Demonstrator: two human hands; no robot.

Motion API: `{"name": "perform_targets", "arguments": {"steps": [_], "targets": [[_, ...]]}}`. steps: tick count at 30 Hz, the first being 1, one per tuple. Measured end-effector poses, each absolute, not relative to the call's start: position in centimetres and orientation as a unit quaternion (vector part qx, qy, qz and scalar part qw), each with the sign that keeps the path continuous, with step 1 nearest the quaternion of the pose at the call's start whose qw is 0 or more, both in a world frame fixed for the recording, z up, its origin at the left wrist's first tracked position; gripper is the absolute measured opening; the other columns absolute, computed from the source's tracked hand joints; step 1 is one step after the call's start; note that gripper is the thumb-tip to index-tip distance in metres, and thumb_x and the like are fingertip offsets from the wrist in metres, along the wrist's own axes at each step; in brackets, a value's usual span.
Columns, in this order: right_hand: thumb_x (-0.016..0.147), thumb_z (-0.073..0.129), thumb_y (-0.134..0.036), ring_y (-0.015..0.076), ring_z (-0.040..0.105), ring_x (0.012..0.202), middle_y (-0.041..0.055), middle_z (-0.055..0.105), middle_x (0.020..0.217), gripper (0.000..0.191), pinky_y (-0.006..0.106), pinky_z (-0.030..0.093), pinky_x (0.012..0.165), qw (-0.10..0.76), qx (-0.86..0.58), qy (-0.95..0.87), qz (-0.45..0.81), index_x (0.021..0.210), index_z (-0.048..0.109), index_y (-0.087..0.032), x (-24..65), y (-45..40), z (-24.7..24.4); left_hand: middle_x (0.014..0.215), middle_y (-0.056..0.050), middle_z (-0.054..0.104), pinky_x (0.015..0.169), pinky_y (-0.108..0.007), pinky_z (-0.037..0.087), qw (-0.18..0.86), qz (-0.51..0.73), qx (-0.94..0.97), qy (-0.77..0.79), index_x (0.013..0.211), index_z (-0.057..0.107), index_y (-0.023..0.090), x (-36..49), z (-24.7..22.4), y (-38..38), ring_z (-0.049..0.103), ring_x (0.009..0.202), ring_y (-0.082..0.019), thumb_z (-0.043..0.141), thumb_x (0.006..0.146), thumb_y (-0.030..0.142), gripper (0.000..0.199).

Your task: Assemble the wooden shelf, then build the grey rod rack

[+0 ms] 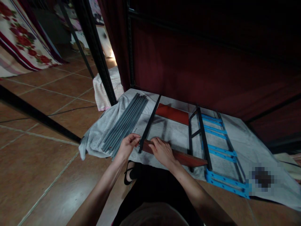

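My left hand point(129, 145) is closed in a pinch beside the near end of a black metal bar point(150, 121). Whatever lies between its fingertips is too small to make out. My right hand point(162, 150) grips a long reddish-brown board point(188, 159) by its upper edge, close to where the board meets that bar. Farther back, an orange-red panel point(172, 113) lies between the same bar and a second black frame piece point(190, 138). Left of my hands lies a bundle of grey rods point(127, 121).
On the right, a black frame with blue slotted crosspieces point(222, 150) lies on the grey cloth point(237, 131). Black metal posts point(98, 53) rise at the left, with a dark red curtain point(188, 59) behind. A cable point(58, 110) crosses the tiled floor. A blurred patch point(263, 179) covers something at right.
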State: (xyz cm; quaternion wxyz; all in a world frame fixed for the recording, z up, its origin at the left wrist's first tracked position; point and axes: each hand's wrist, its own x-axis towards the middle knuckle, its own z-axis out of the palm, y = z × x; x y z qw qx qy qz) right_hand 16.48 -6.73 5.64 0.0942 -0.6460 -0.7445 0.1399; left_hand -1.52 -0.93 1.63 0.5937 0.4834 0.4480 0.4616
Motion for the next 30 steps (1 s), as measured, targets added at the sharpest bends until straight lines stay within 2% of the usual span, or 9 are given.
{"name": "perform_targets", "arguments": {"steps": [5, 11, 16, 22, 27, 30], "targets": [[0.101, 0.04, -0.034, 0.0184, 0.063, 0.1, 0.0041, 0.066, 0.111, 0.02, 0.03, 0.045, 0.078, 0.094, -0.644, -0.747, 0.137, 0.108, 0.056, -0.024, 16.5, -6.7, 5.6, 0.07, 0.001, 0.058, 0.056, -0.022, 0.039, 0.615, 0.458, 0.468, 0.439, 0.086, 0.066, 0.016, -1.6, 1.6, -1.2, 0.049, 0.06, -0.01, 0.076, 0.069, 0.042, 0.032], [0.101, 0.04, -0.034, 0.0189, 0.064, 0.098, 0.003, 0.066, 0.109, 0.019, 0.03, 0.045, 0.075, 0.098, -0.64, -0.752, 0.124, 0.106, 0.055, -0.023, 16.5, -6.7, 5.5, 0.058, 0.004, 0.049, 0.049, -0.02, 0.032, 0.611, 0.449, 0.462, 0.459, 0.072, 0.06, 0.016, -1.5, 1.0, -0.9, 0.04, 0.051, -0.007, 0.075, 0.07, 0.044, 0.031], [0.1, 0.041, -0.034, 0.0188, 0.064, 0.097, 0.0029, 0.066, 0.109, 0.018, 0.03, 0.044, 0.075, 0.104, -0.644, -0.748, 0.126, 0.106, 0.055, -0.024, 16.5, -6.9, 5.5, 0.064, 0.002, 0.054, 0.057, -0.023, 0.039, 0.562, 0.461, 0.526, 0.441, 0.08, 0.064, 0.018, -1.7, 0.9, -0.7, 0.048, 0.06, -0.011, 0.072, 0.072, 0.042, 0.027], [0.101, 0.041, -0.034, 0.0186, 0.064, 0.098, 0.0029, 0.066, 0.109, 0.018, 0.03, 0.044, 0.076, 0.103, -0.643, -0.747, 0.131, 0.107, 0.055, -0.024, 16.5, -6.8, 5.7, 0.067, 0.002, 0.054, 0.057, -0.023, 0.038, 0.566, 0.473, 0.515, 0.437, 0.087, 0.064, 0.018, -1.5, 1.7, -1.4, 0.048, 0.06, -0.011, 0.07, 0.075, 0.044, 0.029], [0.101, 0.04, -0.034, 0.0179, 0.064, 0.099, 0.0025, 0.066, 0.109, 0.019, 0.03, 0.044, 0.076, 0.097, -0.642, -0.749, 0.129, 0.107, 0.054, -0.024, 16.5, -6.8, 5.6, 0.057, 0.005, 0.045, 0.05, -0.022, 0.031, 0.588, 0.44, 0.501, 0.458, 0.074, 0.059, 0.017, -1.5, 1.1, -1.2, 0.04, 0.051, -0.009, 0.069, 0.074, 0.049, 0.034], [0.101, 0.04, -0.035, 0.0181, 0.063, 0.099, 0.0022, 0.065, 0.11, 0.019, 0.03, 0.044, 0.077, 0.092, -0.643, -0.749, 0.129, 0.107, 0.054, -0.024, 16.5, -6.9, 5.4, 0.06, 0.004, 0.047, 0.053, -0.022, 0.034, 0.57, 0.445, 0.525, 0.448, 0.076, 0.061, 0.017, -1.6, 0.6, -0.9, 0.042, 0.055, -0.009, 0.07, 0.074, 0.047, 0.031]]}}
